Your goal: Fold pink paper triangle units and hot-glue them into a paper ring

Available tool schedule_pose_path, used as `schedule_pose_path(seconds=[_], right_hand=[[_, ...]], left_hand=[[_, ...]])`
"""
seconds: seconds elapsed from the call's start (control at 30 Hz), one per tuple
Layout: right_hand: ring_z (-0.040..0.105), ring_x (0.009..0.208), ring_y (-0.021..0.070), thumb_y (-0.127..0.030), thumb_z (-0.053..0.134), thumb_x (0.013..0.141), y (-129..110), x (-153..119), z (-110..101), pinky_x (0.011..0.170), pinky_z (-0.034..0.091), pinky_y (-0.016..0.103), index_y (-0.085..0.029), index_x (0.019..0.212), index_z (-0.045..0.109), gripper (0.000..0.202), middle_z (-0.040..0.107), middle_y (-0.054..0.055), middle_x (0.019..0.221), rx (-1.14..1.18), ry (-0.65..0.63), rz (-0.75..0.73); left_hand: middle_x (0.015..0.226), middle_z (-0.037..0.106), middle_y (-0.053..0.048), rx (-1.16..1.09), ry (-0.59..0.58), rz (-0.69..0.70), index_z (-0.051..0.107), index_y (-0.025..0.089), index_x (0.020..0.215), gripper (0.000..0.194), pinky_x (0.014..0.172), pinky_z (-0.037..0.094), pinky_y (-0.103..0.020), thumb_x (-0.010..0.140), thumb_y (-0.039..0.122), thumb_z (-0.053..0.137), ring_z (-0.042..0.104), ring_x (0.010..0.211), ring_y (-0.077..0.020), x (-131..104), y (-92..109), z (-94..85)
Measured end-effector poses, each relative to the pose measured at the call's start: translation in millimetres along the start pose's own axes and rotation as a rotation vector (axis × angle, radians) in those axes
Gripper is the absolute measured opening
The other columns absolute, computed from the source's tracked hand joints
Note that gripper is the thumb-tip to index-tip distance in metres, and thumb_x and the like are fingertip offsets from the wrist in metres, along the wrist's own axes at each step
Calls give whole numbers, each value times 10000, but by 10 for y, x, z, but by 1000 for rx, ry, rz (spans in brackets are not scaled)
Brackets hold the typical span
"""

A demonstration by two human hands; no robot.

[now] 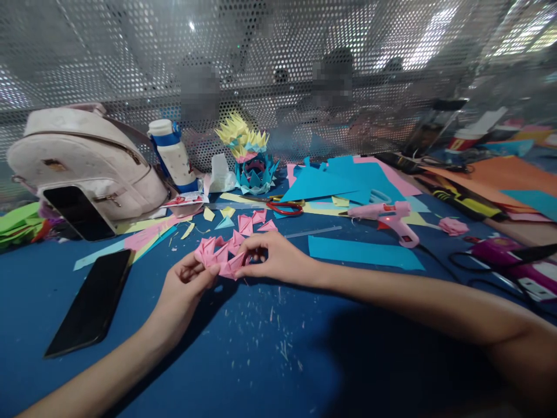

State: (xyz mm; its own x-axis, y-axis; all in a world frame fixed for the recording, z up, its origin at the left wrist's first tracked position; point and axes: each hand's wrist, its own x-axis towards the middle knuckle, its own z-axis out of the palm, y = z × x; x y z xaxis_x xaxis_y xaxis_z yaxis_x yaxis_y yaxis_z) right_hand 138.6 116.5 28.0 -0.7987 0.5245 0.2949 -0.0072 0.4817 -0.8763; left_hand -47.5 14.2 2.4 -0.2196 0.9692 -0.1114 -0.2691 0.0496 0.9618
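Between my two hands is a ring of folded pink paper pieces (216,252), raised a little over the blue table (278,348). My left hand (187,281) grips its left side, thumb at the front. The fingers of my right hand (270,255) pinch its right edge. Just behind the ring lie several loose pink folded pieces (245,224). Farther back stands a model of blue, pink and yellow folded paper (255,174). Red-handled scissors (285,207) rest in front of it.
On the right are a pink glue gun (387,217) with its cord, blue paper strip (365,253) and purple tool (509,261). Leftward lie a black phone (91,302), another phone (78,212) leaning on a backpack (87,157), and a bottle (174,157). Blue sheets (326,180) lie behind.
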Motion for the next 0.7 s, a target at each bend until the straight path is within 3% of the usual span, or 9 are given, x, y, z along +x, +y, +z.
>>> schedule_pose_path(seconds=[0.3,0.6,0.7], right_hand=[[561,699,101,-231,769,798,11,-6,4,615,401,210,-164,858,678,127,679,-18,795,-11,38,12],[556,708,106,-266,736,826,24,-25,7,654,419,218,-162,861,699,116,658,-10,808,-93,-58,33],[574,727,113,-284,738,826,25,-31,13,660,429,220,-155,874,704,142,661,-1,817,-105,-63,27]], left_hand=[[884,698,-31,87,13,58,731,169,965,358,660,478,-190,691,353,869,599,745,-123,22,-35,-30],[847,676,-27,162,-117,26,709,176,1007,351,659,474,-205,753,393,817,591,732,-129,29,-36,-73],[800,661,-12,179,-129,51,709,172,924,287,608,450,-180,752,373,820,549,668,-103,42,-31,-85]])
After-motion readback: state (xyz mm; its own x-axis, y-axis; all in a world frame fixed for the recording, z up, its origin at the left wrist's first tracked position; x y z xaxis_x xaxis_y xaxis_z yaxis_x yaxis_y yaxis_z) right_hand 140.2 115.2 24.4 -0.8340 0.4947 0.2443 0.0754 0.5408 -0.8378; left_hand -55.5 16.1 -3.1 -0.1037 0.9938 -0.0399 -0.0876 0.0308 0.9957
